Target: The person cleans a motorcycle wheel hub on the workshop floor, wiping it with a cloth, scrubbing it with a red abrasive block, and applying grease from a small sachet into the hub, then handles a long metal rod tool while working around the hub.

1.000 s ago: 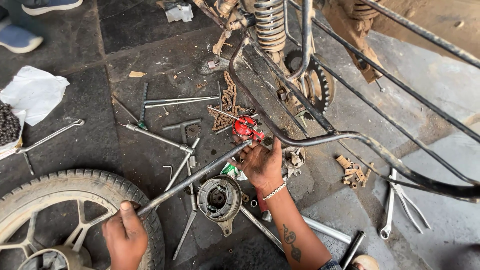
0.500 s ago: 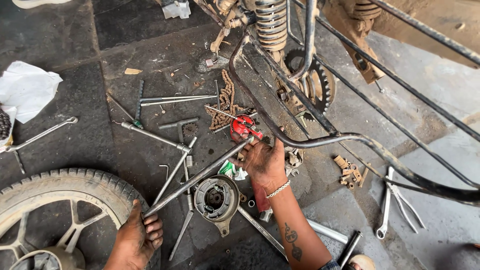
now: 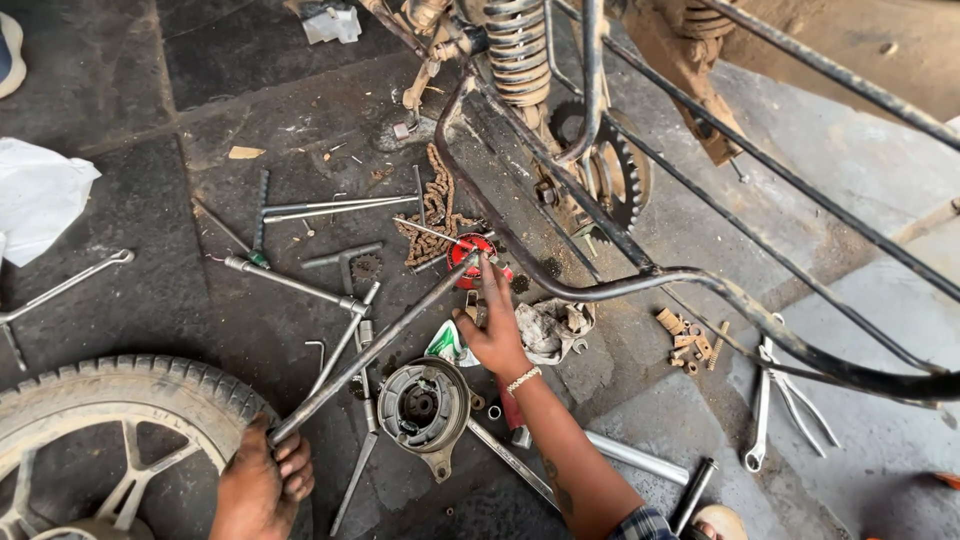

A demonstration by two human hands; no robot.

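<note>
Left hand (image 3: 262, 487) clamped around the near end of a long steel rod (image 3: 372, 350), fingers curled under it; compared with a second ago the fist sits lower on the tyre (image 3: 150, 385). Rod is round, dull grey, greasy; long axis runs diagonally up and away from the grip toward a red disc-shaped part (image 3: 468, 256). Right hand (image 3: 492, 335), fingers extended, rests at the rod's far end with fingertips touching the red part. Below the rod's midpoint lies a round brake drum plate (image 3: 420, 405). Beyond the far end: rusty chain (image 3: 434, 205) and bent frame tube (image 3: 640, 285).
</note>
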